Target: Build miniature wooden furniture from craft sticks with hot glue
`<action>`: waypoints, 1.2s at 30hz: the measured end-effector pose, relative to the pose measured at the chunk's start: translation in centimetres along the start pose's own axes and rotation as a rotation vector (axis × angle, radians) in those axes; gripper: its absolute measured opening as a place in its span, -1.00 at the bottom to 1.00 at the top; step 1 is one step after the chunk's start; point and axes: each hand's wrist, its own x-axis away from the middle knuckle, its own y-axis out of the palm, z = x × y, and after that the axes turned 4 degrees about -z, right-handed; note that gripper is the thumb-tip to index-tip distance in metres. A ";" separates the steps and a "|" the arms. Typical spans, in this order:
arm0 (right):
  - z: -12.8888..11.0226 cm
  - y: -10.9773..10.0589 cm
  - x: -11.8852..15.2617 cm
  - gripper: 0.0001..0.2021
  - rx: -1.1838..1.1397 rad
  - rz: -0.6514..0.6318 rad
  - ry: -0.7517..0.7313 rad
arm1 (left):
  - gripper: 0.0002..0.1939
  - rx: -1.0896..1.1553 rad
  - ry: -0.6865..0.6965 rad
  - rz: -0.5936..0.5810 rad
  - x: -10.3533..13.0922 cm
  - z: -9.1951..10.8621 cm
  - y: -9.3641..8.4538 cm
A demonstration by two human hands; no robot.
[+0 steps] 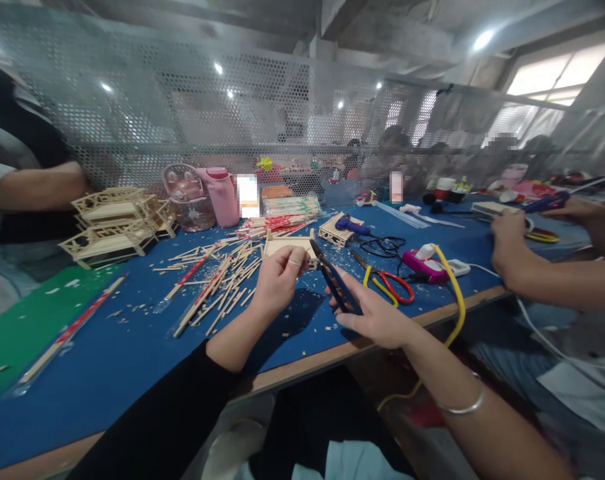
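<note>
My left hand point(281, 277) is closed in a pinch at the near side of a small wooden model point(292, 248). Fingers cover most of what it grips, perhaps the model's edge or a thin stick. In my right hand point(375, 313) are dark-handled pliers point(335, 280), their jaws pointing up and left, close to the model's right post. Loose wooden sticks point(232, 283) lie in a heap left of my left hand. Just behind the pliers is another small wooden piece point(332, 233) with a blue glue gun point(351, 225) resting on it.
Scissors with red and yellow handles point(390, 287) lie right of my right hand, near a purple power strip point(425, 267) and yellow cable point(457, 293). Assembled wooden models point(112, 227) stand at left. A pink bottle point(221, 197) stands behind. Co-workers sit on both sides.
</note>
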 end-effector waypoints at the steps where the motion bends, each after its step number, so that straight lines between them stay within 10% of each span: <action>1: 0.0 0.1 0.0 -0.20 -0.018 -0.011 -0.003 | -0.64 -0.032 0.014 0.009 0.0 0.0 -0.1; 36: -2.0 1.6 -0.4 -0.54 -0.032 0.105 0.142 | -0.72 -0.242 0.113 -0.051 0.4 0.3 -0.4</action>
